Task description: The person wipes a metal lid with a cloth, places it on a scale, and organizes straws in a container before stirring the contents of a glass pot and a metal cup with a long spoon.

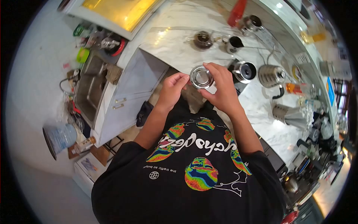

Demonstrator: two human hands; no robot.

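Note:
A shallow round metal cup with a shiny rim is held up in front of my chest, its round face turned up toward me. My right hand is closed around its right side, with the fingers at the far edge and the thumb at the near edge. At the cup's left rim, my left hand is pinched, thumb against forefinger. Whatever lies between those fingertips is too small to make out. Just right of my right hand, a steel cup with a dark inside stands on a black mat.
On the marble counter stand a glass pot of dark liquid, a small steel pitcher, a gooseneck kettle and a perforated steel holder. To the left are a sink and a large water bottle.

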